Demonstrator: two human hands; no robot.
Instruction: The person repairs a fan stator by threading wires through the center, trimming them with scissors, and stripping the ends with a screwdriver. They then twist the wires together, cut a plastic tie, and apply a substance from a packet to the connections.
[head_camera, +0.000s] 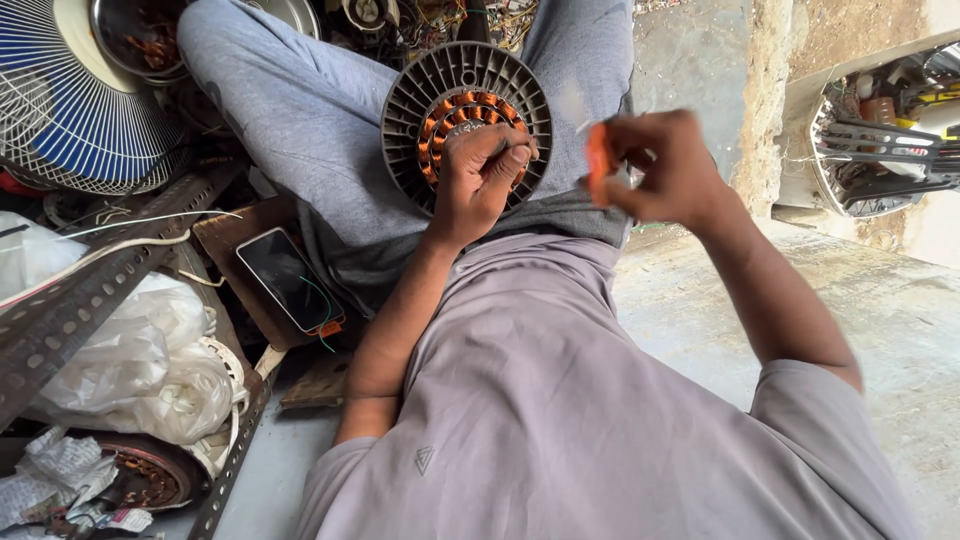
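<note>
Both of your hands were busy over your lap. Your left hand (480, 172) was curled down onto the fan motor stator (466, 125), fingertips pinching into the ring of copper windings (440, 125) on the side nearest you; I could not tell whether a strand of wire was caught between them. The stator itself lay face up across your thighs, directly under that hand, its ribbed grey plastic housing spreading out past your knuckles on every side.

Just to the right of it, raised a little off your lap, your right hand (665, 165) was closed around a small orange-handled tool (598, 165), blurred by motion, so its tip was not clear. It sat apart from the stator, not touching it.

Farther out, to the left of your left forearm, a phone (290, 278) lay screen up on a board, and beyond that stood a blue fan guard (70, 100) and a perforated steel angle (90, 290) over white plastic bags (150, 350).

By my reading, you were in the middle of working the coils, holding one spot steady while the tool came across. The next move would have called for a firm left-hand hold and a careful tip, since thin copper nicks easily.
</note>
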